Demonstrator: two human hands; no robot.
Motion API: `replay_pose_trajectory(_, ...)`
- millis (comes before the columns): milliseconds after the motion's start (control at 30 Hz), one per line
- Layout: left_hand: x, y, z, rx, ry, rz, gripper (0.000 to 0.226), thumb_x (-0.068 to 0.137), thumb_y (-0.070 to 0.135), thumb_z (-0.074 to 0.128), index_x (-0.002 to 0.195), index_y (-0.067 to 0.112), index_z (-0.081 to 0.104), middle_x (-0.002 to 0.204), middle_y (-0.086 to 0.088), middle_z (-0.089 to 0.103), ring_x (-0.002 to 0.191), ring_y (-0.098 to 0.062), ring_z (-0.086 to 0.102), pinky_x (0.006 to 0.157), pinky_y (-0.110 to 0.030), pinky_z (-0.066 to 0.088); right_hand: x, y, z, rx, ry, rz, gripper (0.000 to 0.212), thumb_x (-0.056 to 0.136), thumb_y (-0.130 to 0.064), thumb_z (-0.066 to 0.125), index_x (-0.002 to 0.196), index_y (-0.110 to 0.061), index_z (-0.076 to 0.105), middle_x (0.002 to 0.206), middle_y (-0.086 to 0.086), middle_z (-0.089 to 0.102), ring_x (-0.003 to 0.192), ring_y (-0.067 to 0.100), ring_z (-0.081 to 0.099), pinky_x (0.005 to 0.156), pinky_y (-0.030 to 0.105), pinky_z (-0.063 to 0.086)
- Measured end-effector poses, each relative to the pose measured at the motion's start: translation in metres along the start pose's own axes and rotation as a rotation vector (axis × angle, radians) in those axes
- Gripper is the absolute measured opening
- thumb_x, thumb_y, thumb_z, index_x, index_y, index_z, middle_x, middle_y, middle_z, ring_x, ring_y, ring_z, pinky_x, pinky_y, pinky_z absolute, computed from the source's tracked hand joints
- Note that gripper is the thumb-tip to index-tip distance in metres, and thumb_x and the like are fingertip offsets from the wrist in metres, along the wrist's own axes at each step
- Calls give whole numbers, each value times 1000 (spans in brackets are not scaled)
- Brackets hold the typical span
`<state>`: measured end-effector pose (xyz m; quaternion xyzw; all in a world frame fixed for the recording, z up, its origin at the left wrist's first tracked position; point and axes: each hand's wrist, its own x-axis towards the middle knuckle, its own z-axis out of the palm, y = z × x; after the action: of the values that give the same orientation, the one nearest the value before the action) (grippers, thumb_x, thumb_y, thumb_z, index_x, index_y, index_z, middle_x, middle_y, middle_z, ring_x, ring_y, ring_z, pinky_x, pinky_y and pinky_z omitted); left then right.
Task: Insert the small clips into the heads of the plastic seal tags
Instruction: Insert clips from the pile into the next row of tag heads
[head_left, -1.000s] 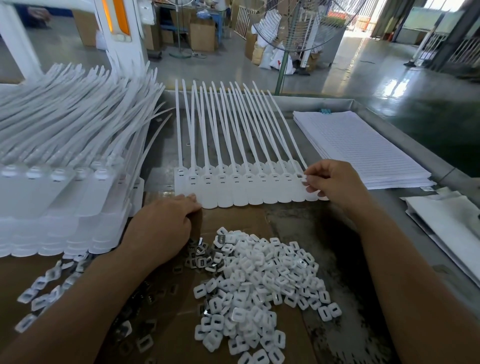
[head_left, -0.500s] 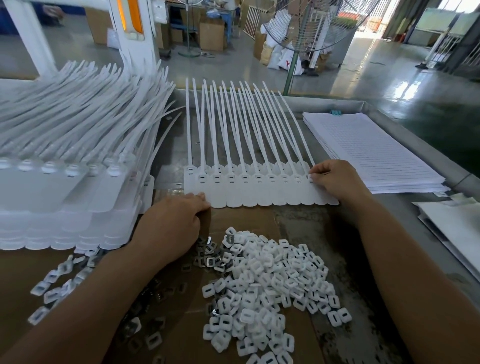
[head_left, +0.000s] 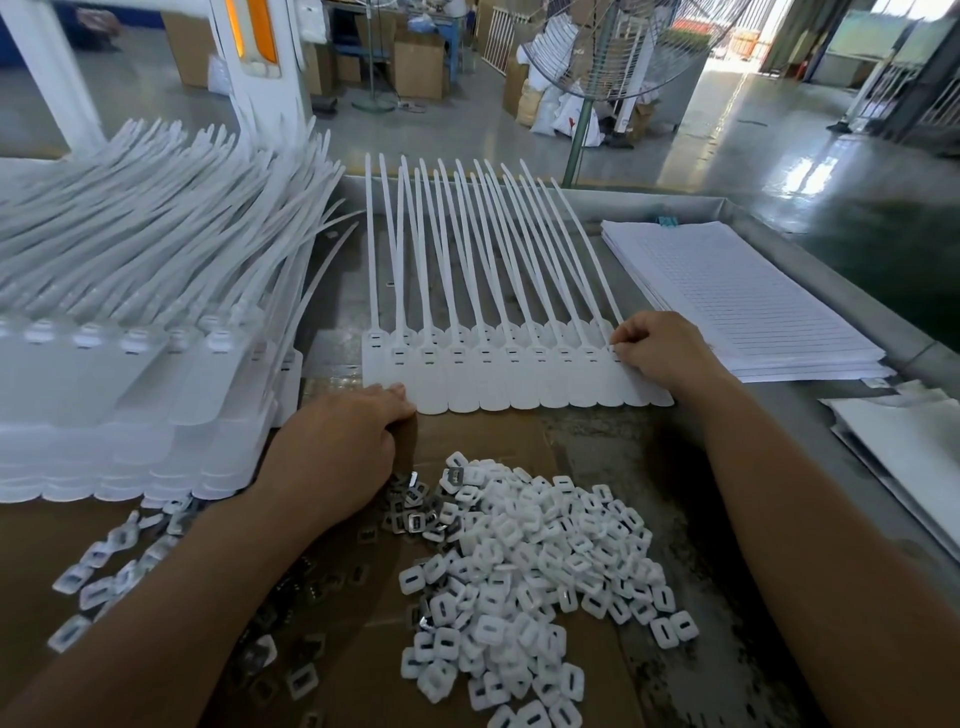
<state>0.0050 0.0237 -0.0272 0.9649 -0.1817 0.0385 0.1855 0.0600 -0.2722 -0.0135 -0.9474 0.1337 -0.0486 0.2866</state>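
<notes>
In the middle of the frame we see a row of seal tags (head_left: 519, 387) lying flat on the bench (head_left: 649, 467). Their flags overlap side by side and their long tails fan up toward the top of the picture. The left hand (head_left: 337, 447) is at the lower left end of that row, fingers held together and fairly straight, with the tips pressing on the bottom edge of the first flags. The right hand (head_left: 660, 353) is at the right end, fingers curled, thumb and forefinger pinching at the head of the last tag. We cannot tell whether a clip sits between those fingertips.

Below the row, in the lower centre, a heap of white clips (head_left: 530, 561) lies on a sheet of cardboard (head_left: 467, 431), between the two forearms. A few metal pieces (head_left: 410, 514) lie just beside the heap, near the left wrist. More scattered clips (head_left: 104, 566) lie at the lower left.

On the left side a tall stack of tags (head_left: 130, 364) fills the frame. On the right is a pile of lined sheets (head_left: 737, 296). A standing fan (head_left: 623, 47) is at the top centre.
</notes>
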Motion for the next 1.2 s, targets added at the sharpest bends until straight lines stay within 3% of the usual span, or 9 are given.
replay_pose_trajectory(400, 1, -1, 1, 0, -10, -7, 47, 90, 7, 40, 132, 26, 45, 143, 13, 36, 132, -5, 31, 107, -21, 21, 5, -6, -2, 119, 24, 90, 19, 81, -4, 65, 81, -22, 59, 97, -1, 59, 94, 17, 52, 84, 31, 43)
replay_pose_trajectory(733, 0, 1, 1, -10, -15, -27, 47, 89, 7, 41, 131, 27, 47, 142, 14, 37, 132, -6, 33, 107, -26, 26, 8, -9, -3, 157, 19, 162, 26, 81, -3, 64, 69, -25, 58, 98, 1, 59, 91, 19, 53, 75, 32, 44)
replay_pose_trajectory(867, -2, 1, 0, 3, -6, -20, 46, 90, 8, 40, 131, 28, 47, 142, 16, 36, 131, -6, 34, 105, -24, 28, 2, -2, 4, 101, 82, 76, 21, 83, -6, 64, 73, -23, 56, 94, -3, 55, 92, 15, 49, 82, 29, 40)
replay_pose_trajectory(967, -2, 2, 0, 2, -13, -20, 47, 90, 7, 40, 131, 28, 47, 143, 15, 36, 132, -7, 33, 105, -24, 27, -5, 4, 8, 54, 121, -14, 9, 87, -14, 61, 93, -20, 59, 93, -6, 55, 88, 10, 49, 79, 24, 36)
replay_pose_trajectory(1067, -1, 1, 0, 2, -17, -22, 47, 90, 7, 40, 132, 27, 47, 143, 15, 36, 132, -7, 33, 106, -24, 26, -17, 5, 5, 60, 91, -28, 19, 88, -19, 59, 107, -20, 60, 100, -9, 54, 92, 9, 48, 77, 21, 37)
replay_pose_trajectory(1200, -1, 1, 0, 5, -11, -21, 46, 90, 9, 39, 131, 27, 47, 142, 15, 37, 130, -7, 35, 105, -25, 28, -46, -4, -6, 62, -14, -175, 10, 84, -21, 65, 92, -25, 59, 91, -15, 58, 81, 5, 56, 69, 16, 39)
